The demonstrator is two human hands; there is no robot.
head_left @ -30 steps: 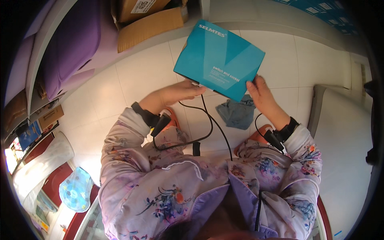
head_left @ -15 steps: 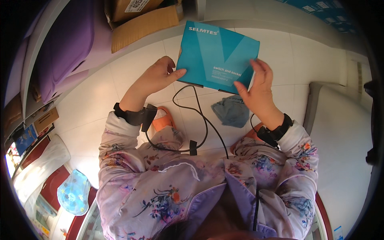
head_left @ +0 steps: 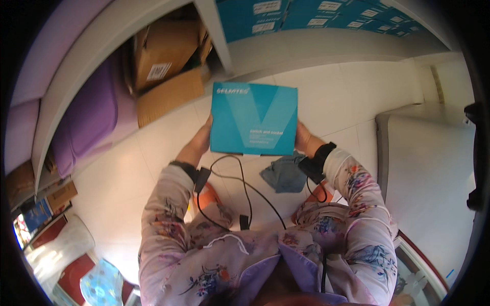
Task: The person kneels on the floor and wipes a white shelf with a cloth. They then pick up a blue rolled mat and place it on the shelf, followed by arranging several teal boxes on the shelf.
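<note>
A teal cardboard box with a pale V-shaped pattern is held up in front of me, its broad printed face towards me. My left hand grips its left side, and my right hand grips the right side. Most of the fingers on both hands are hidden behind the box. Below it, a crumpled grey-blue cloth lies on the floor between my feet and the box. A black cable loops beneath the box, near the black bands on my wrists.
Shelving runs along the far side, with several teal boxes at the top and brown cartons to the left. Purple cases sit at the left. A large grey-white surface stands at the right. Pale floor tiles lie below.
The teal box has come lower, turned level and now sits squarely between both hands. The hands have moved to its sides. My view has tilted up, showing more of the shelves.
</note>
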